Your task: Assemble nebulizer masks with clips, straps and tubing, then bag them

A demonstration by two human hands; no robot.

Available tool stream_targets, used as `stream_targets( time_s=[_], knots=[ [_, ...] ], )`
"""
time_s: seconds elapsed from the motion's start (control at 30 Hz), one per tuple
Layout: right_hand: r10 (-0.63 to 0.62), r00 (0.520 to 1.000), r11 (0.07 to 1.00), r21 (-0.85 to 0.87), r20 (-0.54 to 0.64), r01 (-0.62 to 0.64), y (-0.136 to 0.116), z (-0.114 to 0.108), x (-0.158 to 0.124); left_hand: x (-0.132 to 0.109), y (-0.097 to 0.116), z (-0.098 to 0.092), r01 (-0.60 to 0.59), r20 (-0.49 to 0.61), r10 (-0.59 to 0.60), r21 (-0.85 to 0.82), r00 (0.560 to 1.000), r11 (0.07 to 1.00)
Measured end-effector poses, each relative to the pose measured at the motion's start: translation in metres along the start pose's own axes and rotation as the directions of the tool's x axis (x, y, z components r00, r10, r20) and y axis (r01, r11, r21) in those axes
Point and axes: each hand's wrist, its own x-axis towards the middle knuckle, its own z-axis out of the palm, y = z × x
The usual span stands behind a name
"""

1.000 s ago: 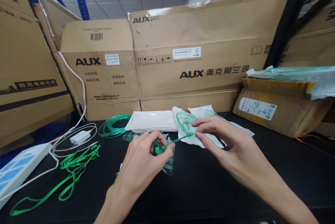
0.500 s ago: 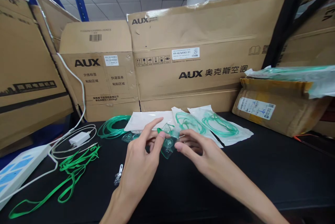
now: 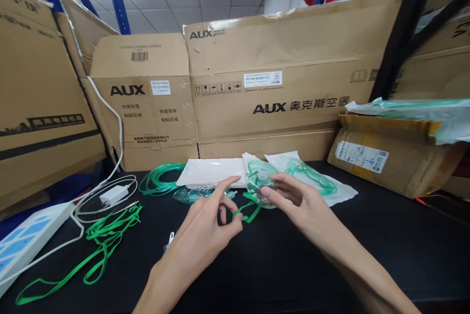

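My right hand (image 3: 293,202) holds a clear green oxygen mask (image 3: 261,188) just above the black table (image 3: 367,245), fingers closed on its body. A green elastic strap (image 3: 246,210) hangs from the mask in a loop. My left hand (image 3: 211,228) pinches that strap between thumb and fingertips, with the index finger raised. Behind the hands lie another clear mask (image 3: 194,193), a flat white pouch (image 3: 213,172) and sealed bags of green tubing (image 3: 312,179).
A coil of green tubing (image 3: 159,182) lies at the back left. Loose green straps (image 3: 99,243), a white charger with cable (image 3: 113,194) and a power strip (image 3: 25,240) are at the left. AUX cardboard boxes (image 3: 279,74) wall the back; a brown parcel (image 3: 389,155) sits at the right.
The mask has gone from between both hands into my right hand, which lifted it up and to the right. My left hand now pinches the strap, which hangs in a loop.
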Motion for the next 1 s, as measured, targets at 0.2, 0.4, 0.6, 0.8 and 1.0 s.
stream_targets(
  time_s=[0.2, 0.4, 0.6, 0.8, 1.0],
  knots=[
    [0.022, 0.998, 0.974, -0.224, -0.051, -0.033, -0.002, -0.032, 0.002, 0.001, -0.023, -0.021, 0.064, -0.022, -0.061, 0.258, 0.998, 0.964],
    [-0.022, 0.977, 0.904, -0.414, 0.211, 0.11, 0.01, -0.026, -0.013, -0.006, -0.021, -0.032, 0.074, 0.203, -0.11, 0.174, 0.973, 0.982],
    [0.001, 0.966, 0.956, -0.284, 0.257, 0.075, 0.027, -0.009, -0.034, -0.006, -0.005, -0.005, 0.004, 0.213, -0.024, 0.096, 0.977, 0.995],
    [0.009, 0.975, 0.97, -0.239, 0.222, 0.045, 0.031, -0.009, -0.041, -0.003, 0.006, 0.013, 0.004, 0.137, -0.014, 0.074, 0.991, 0.997],
    [0.019, 0.971, 0.975, -0.22, 0.238, 0.035, 0.03, -0.008, -0.043, -0.003, -0.004, 0.003, -0.012, 0.164, -0.008, 0.119, 0.986, 0.993]
  ],
)
